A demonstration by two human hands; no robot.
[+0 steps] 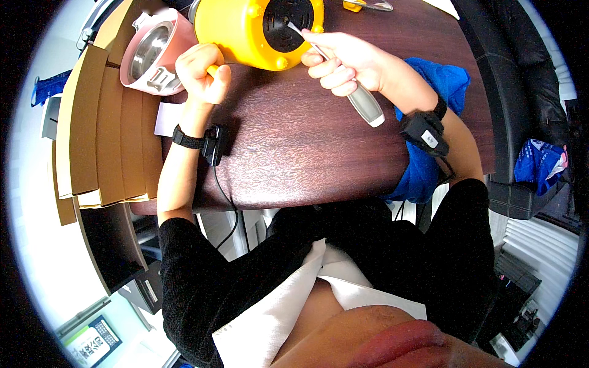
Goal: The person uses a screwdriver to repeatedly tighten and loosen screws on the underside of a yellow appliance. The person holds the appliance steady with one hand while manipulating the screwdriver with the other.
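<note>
A yellow rounded appliance (pixel 228 27) is seen at the upper centre of the frame, laid on its side on the dark wood-grain surface (pixel 307 141), with its black slotted end (pixel 297 13) turned toward the viewer. A grey-handled tool (pixel 366 105) is clamped in the right hand (pixel 353 61), and its metal tip is held at the black end; whether contact is made cannot be told. The left hand (pixel 204 75), held well apart from the right, is curled tightly around a small yellow piece (pixel 212 70); whether this is joined to the appliance cannot be made out. Beside the left hand, at the upper left, a pink container (pixel 179 44) with a metal interior is placed. Brown cardboard (pixel 83 129) is stood along the left side, and a white paper (pixel 168 118) is set near the left wrist. A blue cloth (pixel 451 80) is partly covered by the right forearm. At the far right, a blue bag (pixel 537 165) is seen on a black seat (pixel 521 92).
</note>
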